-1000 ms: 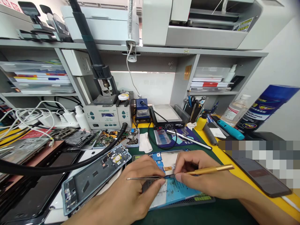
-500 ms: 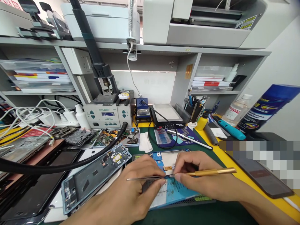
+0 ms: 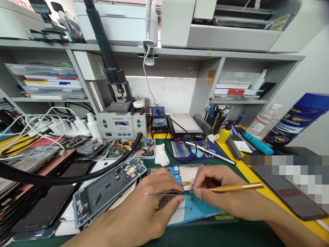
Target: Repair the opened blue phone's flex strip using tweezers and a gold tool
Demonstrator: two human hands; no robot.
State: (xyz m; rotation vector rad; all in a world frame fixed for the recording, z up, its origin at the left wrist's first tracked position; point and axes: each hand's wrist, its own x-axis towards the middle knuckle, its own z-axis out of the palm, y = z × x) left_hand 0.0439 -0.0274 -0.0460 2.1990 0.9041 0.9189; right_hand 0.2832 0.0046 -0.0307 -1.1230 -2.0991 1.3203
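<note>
My left hand (image 3: 156, 202) pinches thin metal tweezers (image 3: 159, 194), their rear end pointing left. My right hand (image 3: 226, 192) is closed round a slim gold-handled tool (image 3: 236, 187) held like a pen; its tip is hidden behind my fingers. Between and under both hands lies an opened device (image 3: 197, 209), flat, with a blue and white lower part, blue boards and a silvery plate at its far end. A small orange-brown flex piece (image 3: 186, 183) shows near its middle, close to my fingertips. What the tool tips touch is too small to tell.
A blue-grey phone frame (image 3: 105, 192) leans over other phone parts at my left. A black hose (image 3: 77, 180) arches over them from the grey station (image 3: 122, 125). Behind the device stand a flat heating plate (image 3: 186, 125) and a white tissue (image 3: 161, 155). A phone (image 3: 290, 197) lies right.
The whole view has shifted slightly to the right in the picture. Both hands keep nearly the same pose over the device, with the same tools held.
</note>
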